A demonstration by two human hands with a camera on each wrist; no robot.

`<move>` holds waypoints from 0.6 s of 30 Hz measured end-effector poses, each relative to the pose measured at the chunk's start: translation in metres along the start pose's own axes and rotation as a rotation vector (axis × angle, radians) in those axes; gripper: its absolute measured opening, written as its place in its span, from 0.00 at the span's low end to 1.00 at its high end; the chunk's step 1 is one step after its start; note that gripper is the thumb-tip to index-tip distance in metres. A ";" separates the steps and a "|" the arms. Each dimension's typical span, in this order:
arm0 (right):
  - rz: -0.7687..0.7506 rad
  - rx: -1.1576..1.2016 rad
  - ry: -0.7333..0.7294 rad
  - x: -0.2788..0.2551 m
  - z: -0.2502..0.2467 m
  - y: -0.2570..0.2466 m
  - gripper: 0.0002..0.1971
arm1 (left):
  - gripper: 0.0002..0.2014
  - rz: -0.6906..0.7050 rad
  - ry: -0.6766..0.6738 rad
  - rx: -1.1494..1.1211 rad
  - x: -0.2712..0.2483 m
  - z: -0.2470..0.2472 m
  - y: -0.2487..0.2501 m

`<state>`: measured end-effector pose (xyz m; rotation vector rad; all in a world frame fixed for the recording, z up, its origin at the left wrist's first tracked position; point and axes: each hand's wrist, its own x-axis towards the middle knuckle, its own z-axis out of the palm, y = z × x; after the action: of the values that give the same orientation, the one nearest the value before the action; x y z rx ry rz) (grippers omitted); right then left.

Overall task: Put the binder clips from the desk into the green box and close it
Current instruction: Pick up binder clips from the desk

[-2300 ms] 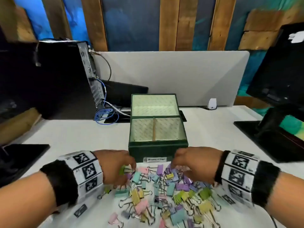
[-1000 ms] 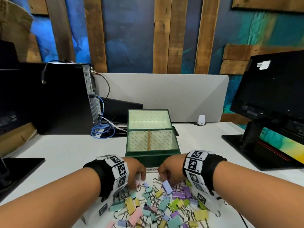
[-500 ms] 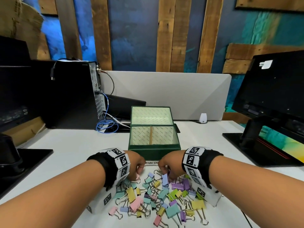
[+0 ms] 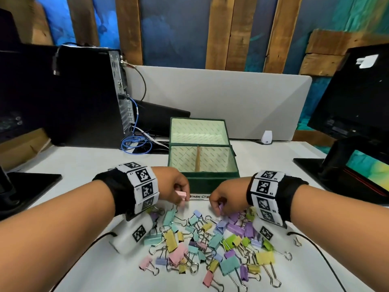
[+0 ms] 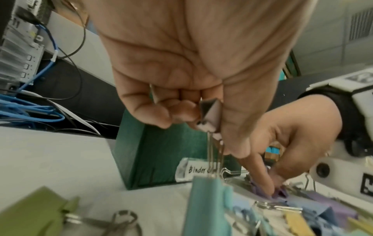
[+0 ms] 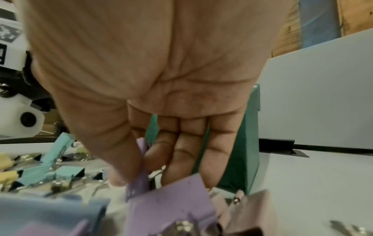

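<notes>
The green box stands open on the desk, its lid tipped back and a wooden divider inside. In front of it lies a pile of pastel binder clips. My left hand is just above the pile's far left edge and pinches a pink clip; in the left wrist view the pink clip sits between thumb and fingers with its wire handles hanging down. At the pile's far right edge, my right hand pinches a purple clip between thumb and forefinger.
A black computer tower with blue cable stands at the back left. A monitor on its stand base is on the right, another black base on the left, a grey divider panel behind the box.
My left hand has lifted a pink clip out of the pile. My right hand has closed thumb and forefinger on a purple clip.
</notes>
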<state>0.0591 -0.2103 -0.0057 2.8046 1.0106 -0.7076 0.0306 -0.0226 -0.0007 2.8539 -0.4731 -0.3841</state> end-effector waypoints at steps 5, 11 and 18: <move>0.021 0.028 0.077 -0.013 -0.004 -0.002 0.05 | 0.06 0.002 0.088 -0.079 -0.011 -0.002 0.002; 0.020 0.176 0.302 -0.037 -0.017 0.009 0.09 | 0.07 0.037 0.177 -0.184 -0.021 -0.009 0.015; 0.139 0.272 0.179 -0.060 0.001 0.031 0.10 | 0.14 0.117 0.007 0.086 -0.003 -0.009 0.055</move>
<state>0.0372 -0.2699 0.0173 3.1847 0.7838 -0.6303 0.0149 -0.0703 0.0228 2.8911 -0.6678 -0.3400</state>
